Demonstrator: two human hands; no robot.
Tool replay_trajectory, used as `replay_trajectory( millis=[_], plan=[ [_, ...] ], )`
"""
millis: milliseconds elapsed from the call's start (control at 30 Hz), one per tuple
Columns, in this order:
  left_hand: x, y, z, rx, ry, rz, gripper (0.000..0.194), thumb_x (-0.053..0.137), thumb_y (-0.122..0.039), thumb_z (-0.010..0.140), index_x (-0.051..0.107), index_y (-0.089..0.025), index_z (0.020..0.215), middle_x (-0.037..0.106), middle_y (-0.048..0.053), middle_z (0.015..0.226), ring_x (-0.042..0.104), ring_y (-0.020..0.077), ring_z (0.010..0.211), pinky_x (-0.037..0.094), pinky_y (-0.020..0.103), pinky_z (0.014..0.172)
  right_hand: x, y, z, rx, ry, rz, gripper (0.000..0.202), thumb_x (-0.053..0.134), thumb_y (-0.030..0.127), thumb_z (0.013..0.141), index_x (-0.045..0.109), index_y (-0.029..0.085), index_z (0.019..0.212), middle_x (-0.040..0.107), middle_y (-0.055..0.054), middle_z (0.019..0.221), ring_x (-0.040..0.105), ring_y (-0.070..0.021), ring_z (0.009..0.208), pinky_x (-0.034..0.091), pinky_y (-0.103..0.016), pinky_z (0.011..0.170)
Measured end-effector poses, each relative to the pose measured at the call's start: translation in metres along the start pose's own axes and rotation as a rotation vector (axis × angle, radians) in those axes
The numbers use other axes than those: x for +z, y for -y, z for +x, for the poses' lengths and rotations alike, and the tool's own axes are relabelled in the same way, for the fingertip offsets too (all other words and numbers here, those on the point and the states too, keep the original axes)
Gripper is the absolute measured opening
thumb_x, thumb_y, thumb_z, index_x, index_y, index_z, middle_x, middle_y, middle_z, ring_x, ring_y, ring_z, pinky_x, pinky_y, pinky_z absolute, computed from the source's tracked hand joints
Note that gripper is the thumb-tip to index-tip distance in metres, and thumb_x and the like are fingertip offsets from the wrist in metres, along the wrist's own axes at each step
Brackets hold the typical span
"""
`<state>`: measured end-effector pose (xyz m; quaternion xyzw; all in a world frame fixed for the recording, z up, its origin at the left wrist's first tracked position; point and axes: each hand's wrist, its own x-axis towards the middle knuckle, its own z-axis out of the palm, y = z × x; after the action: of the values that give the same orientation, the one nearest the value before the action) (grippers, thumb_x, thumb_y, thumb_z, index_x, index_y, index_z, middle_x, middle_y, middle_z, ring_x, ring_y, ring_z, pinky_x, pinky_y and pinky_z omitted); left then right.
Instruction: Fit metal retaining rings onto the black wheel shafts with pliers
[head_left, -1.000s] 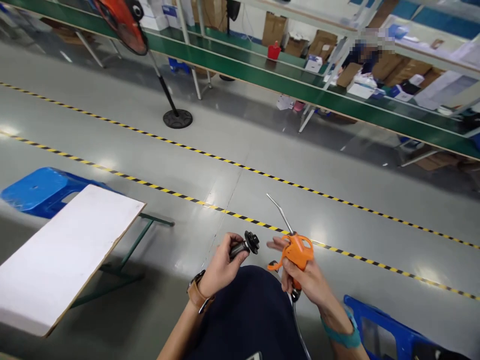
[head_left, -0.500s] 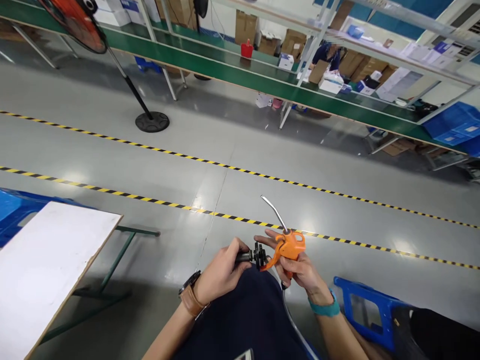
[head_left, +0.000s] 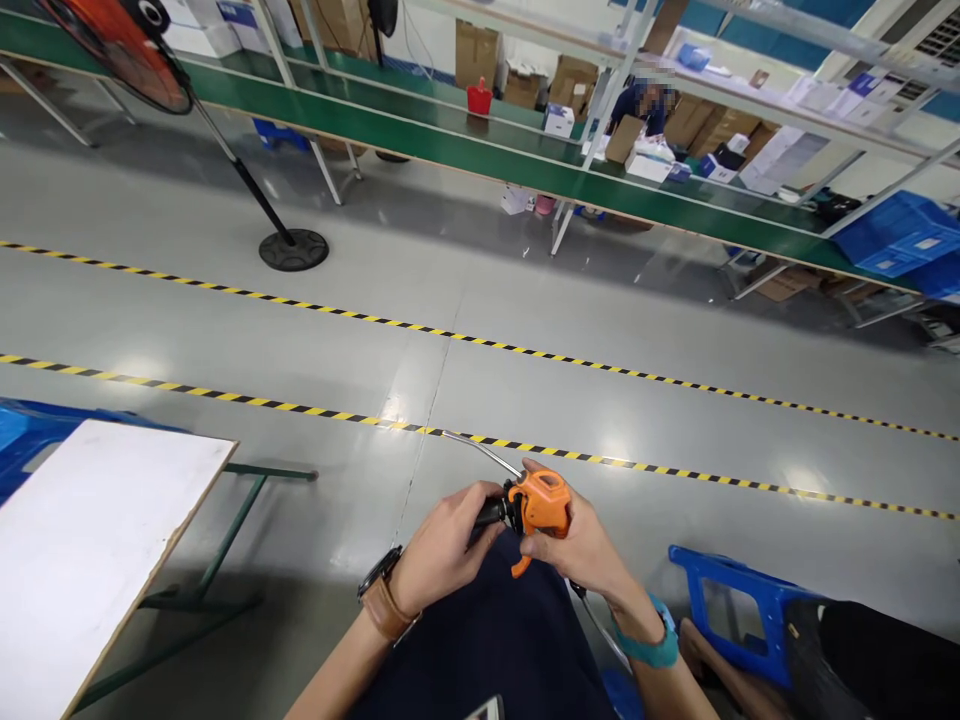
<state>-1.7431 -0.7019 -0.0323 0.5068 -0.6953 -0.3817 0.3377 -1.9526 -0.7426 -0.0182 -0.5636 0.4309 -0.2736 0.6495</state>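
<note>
My left hand (head_left: 450, 535) is closed around a black cylindrical part (head_left: 491, 512), with a wider ringed end that points to the right. Wrapped round an orange air blow gun (head_left: 546, 503) is my right hand (head_left: 589, 545), its thumb near the trigger. The gun's thin, bent metal nozzle (head_left: 484, 450) points up and to the left, over the floor. Part of the gun's body overlaps the black part's ringed end, so I cannot tell whether they touch. A clear hose (head_left: 604, 630) runs down from the gun's handle past my right wrist.
A white-topped table (head_left: 97, 540) with green legs stands at the left. At the lower right is a blue plastic stool (head_left: 739, 610) beside a person's leg. A floor fan's base (head_left: 294, 250) stands beyond striped floor tape (head_left: 360, 417). A long green workbench (head_left: 420, 150) crosses the back.
My right hand has turned the blow gun to the left and brought it against or over the black part. The nozzle has swung leftward and lower. My left hand stays nearly in place.
</note>
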Motion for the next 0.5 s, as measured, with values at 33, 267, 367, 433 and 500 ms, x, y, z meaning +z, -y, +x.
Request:
replay_trajectory(
  millis=[33,267,367,433,500],
  plan=[
    [0.000,-0.001,0.000,0.011,0.002,-0.011,0.024,0.056,-0.019,0.093,0.053,-0.025,0.115,0.072,0.008,0.104,0.068,0.0231,0.088,0.047,0.032,0.073,0.001,-0.002,0.002,-0.008,-0.001,0.015,0.095,0.088,0.049,0.066,0.044,0.020,0.146,0.064,-0.007,0.117,0.063,-0.0211,0.099,0.055,-0.034,0.087],
    [0.003,-0.004,-0.001,-0.035,0.023,-0.079,0.019,0.056,-0.016,0.088,0.052,-0.024,0.105,0.068,0.002,0.087,0.061,0.0175,0.070,0.042,0.029,0.065,0.002,-0.003,0.008,-0.011,0.036,0.148,0.075,0.087,0.034,0.069,0.053,0.023,0.136,0.067,-0.004,0.113,0.065,-0.0196,0.098,0.055,-0.034,0.090],
    [0.005,-0.003,-0.003,-0.100,0.012,-0.057,0.012,0.054,-0.018,0.087,0.049,-0.023,0.097,0.060,-0.002,0.073,0.052,0.0148,0.059,0.037,0.027,0.059,-0.001,0.005,0.004,0.030,-0.070,0.123,0.051,0.082,0.035,0.074,0.063,0.021,0.120,0.069,-0.005,0.107,0.060,-0.0112,0.066,0.054,-0.024,0.058],
    [0.005,-0.002,-0.004,-0.136,0.006,-0.054,0.010,0.052,-0.021,0.089,0.047,-0.023,0.098,0.057,-0.003,0.072,0.050,0.0142,0.059,0.037,0.027,0.059,-0.003,0.007,0.001,0.058,-0.121,0.088,0.043,0.081,0.037,0.077,0.065,0.020,0.113,0.069,-0.007,0.108,0.046,-0.0037,0.048,0.039,-0.019,0.040],
    [0.005,-0.001,-0.005,-0.149,-0.012,-0.058,0.010,0.052,-0.022,0.090,0.047,-0.023,0.099,0.057,-0.004,0.073,0.050,0.0138,0.060,0.037,0.026,0.059,-0.004,0.006,0.000,0.063,-0.166,0.091,0.046,0.081,0.039,0.077,0.064,0.019,0.115,0.070,-0.009,0.111,0.038,-0.0002,0.042,0.030,-0.017,0.034]
  ],
)
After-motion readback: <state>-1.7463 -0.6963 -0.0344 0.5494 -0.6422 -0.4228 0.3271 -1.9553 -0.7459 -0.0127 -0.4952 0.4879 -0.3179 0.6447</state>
